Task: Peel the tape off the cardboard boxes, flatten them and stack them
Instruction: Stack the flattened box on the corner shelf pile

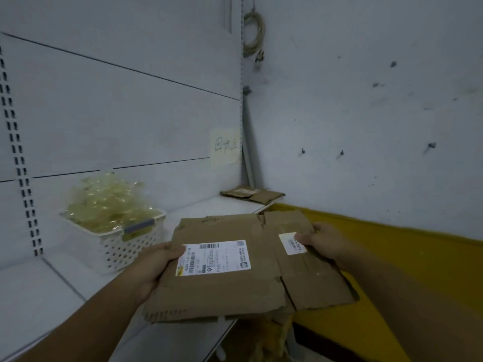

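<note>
both forearms reach in low, left hand (159, 265) gripping the near-left edge of the flattened box (235, 267), thumb on top by the shipping label (214, 258); right hand (317, 240) pinching the far-right flap at a small sticker (292, 242). box is held level above the white shelf (52, 288) edge, looks already collapsed. likely next: carry it flat to the flattened pile (252, 195) in the corner, keeping flaps tucked and edges lined up. basket of peeled tape (115, 231) sits left.
</note>
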Motion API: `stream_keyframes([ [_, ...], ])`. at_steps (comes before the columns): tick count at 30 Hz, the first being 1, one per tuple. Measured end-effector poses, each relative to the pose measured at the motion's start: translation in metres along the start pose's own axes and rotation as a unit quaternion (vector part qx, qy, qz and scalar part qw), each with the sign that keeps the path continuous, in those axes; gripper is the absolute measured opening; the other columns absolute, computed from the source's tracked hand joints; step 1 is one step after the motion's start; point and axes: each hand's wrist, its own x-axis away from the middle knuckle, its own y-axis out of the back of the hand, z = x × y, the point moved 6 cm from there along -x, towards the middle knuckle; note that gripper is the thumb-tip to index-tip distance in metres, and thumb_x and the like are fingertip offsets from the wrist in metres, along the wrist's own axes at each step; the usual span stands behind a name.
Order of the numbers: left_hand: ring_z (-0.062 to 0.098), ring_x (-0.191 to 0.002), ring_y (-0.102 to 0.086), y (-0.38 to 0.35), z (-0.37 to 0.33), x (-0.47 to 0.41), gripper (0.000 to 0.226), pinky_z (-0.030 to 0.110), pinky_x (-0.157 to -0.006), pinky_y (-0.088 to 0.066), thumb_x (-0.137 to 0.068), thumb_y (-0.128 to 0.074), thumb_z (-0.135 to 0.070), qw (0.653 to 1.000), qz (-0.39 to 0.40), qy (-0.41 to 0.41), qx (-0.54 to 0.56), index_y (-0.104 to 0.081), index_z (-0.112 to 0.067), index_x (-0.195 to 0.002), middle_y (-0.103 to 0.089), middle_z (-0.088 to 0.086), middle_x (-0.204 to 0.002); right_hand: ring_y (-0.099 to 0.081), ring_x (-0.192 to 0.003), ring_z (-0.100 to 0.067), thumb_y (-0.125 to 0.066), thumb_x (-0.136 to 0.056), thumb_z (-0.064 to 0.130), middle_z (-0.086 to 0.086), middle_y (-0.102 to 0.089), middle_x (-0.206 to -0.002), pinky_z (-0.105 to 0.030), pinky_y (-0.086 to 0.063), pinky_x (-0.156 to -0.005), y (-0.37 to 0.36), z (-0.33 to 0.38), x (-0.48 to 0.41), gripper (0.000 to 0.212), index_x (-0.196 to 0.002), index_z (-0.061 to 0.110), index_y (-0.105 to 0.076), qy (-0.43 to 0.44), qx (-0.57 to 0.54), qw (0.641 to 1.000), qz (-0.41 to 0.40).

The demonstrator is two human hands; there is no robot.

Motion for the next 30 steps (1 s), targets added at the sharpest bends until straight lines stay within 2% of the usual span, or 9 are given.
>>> stream_keyframes([
  [3, 0.037, -0.072, -0.071, -0.022, 0.008, -0.052, 0.017, 0.04, -0.053, -0.057, -0.09, -0.056, -0.006, 0.999, 0.03, 0.009, 0.013, -0.061, 0.003, -0.103, -0.071, 0.027, -0.089, -0.064, -0.083, -0.018, -0.066, -0.084, 0.027, 0.001, -0.065, -0.087, -0.029, -0.049, -0.063, 0.014, -0.006, -0.033, 0.021, -0.102, 0.019, -0.057, 0.001, 0.0, 0.999, -0.034],
  [7, 0.039, -0.083, -0.069, -0.063, 0.01, -0.119, 0.029, 0.049, -0.081, -0.054, -0.084, -0.065, -0.016, 0.999, 0.048, 0.014, 0.001, -0.065, 0.002, -0.106, -0.072, 0.026, -0.09, -0.066, -0.083, -0.022, -0.063, -0.087, 0.023, -0.006, -0.07, -0.091, -0.031, -0.051, -0.063, 0.041, -0.02, -0.076, 0.025, -0.11, 0.013, -0.06, -0.014, -0.032, 0.997, -0.065],
  [10, 0.035, -0.072, -0.068, -0.092, 0.014, -0.155, 0.041, 0.036, -0.066, -0.056, -0.088, -0.057, -0.032, 0.995, 0.059, 0.04, 0.063, -0.065, 0.001, -0.111, -0.072, 0.022, -0.091, -0.067, -0.082, -0.025, -0.063, -0.087, 0.019, -0.009, -0.07, -0.094, -0.032, -0.051, -0.061, 0.061, -0.036, -0.105, 0.027, -0.112, 0.012, -0.058, -0.013, -0.069, 0.992, -0.107],
  [13, 0.042, -0.08, -0.069, -0.126, 0.027, -0.174, 0.063, 0.045, -0.061, -0.057, -0.082, -0.049, -0.059, 0.954, 0.114, 0.132, 0.242, -0.067, -0.004, -0.106, -0.068, 0.026, -0.105, -0.066, -0.076, -0.024, -0.063, -0.087, 0.02, -0.007, -0.068, -0.088, -0.03, -0.047, -0.054, 0.071, -0.059, -0.137, 0.026, -0.111, 0.011, -0.057, -0.03, -0.093, 0.986, -0.134],
  [19, 0.041, -0.114, -0.058, -0.192, 0.019, -0.217, 0.087, 0.054, -0.097, -0.043, -0.072, -0.041, -0.079, 0.908, 0.198, 0.077, 0.362, -0.066, -0.009, -0.116, -0.06, 0.021, -0.126, -0.066, -0.075, -0.029, -0.058, -0.09, 0.02, -0.01, -0.069, -0.084, -0.033, -0.05, -0.056, 0.088, -0.078, -0.217, 0.013, -0.101, 0.012, -0.059, -0.028, -0.161, 0.979, -0.123],
  [23, 0.037, -0.108, -0.063, -0.22, 0.002, -0.251, 0.082, 0.051, -0.089, -0.051, -0.074, -0.047, -0.074, 0.899, 0.067, -0.012, 0.432, -0.058, -0.009, -0.122, -0.065, 0.018, -0.119, -0.064, -0.074, -0.027, -0.056, -0.092, 0.017, -0.01, -0.066, -0.081, -0.033, -0.048, -0.055, 0.086, -0.084, -0.273, 0.007, -0.095, 0.011, -0.057, -0.037, -0.216, 0.97, -0.101],
  [25, 0.033, -0.105, -0.065, -0.224, -0.009, -0.263, 0.072, 0.048, -0.086, -0.054, -0.077, -0.05, -0.068, 0.915, 0.021, -0.059, 0.398, -0.059, -0.011, -0.121, -0.068, 0.015, -0.115, -0.063, -0.075, -0.026, -0.054, -0.092, 0.016, -0.01, -0.066, -0.083, -0.034, -0.049, -0.057, 0.077, -0.084, -0.3, 0.008, -0.096, 0.01, -0.058, -0.038, -0.231, 0.969, -0.084],
  [28, 0.028, -0.102, -0.067, -0.225, -0.013, -0.276, 0.045, 0.045, -0.085, -0.055, -0.082, -0.061, -0.039, 0.955, -0.031, -0.107, 0.274, -0.06, -0.017, -0.121, -0.071, 0.009, -0.11, -0.064, -0.081, -0.03, -0.052, -0.093, 0.017, -0.013, -0.067, -0.09, -0.046, -0.054, -0.076, 0.054, -0.079, -0.334, 0.013, -0.098, 0.008, -0.059, -0.026, -0.24, 0.968, -0.062],
  [30, 0.029, -0.102, -0.067, -0.217, -0.011, -0.287, 0.043, 0.048, -0.088, -0.053, -0.082, -0.064, -0.012, 0.963, -0.081, -0.124, 0.227, -0.058, -0.021, -0.123, -0.07, 0.007, -0.112, -0.063, -0.086, -0.035, -0.052, -0.091, 0.018, -0.019, -0.065, -0.096, -0.049, -0.052, -0.085, 0.034, -0.076, -0.352, 0.019, -0.1, 0.003, -0.058, -0.027, -0.212, 0.976, -0.045],
])
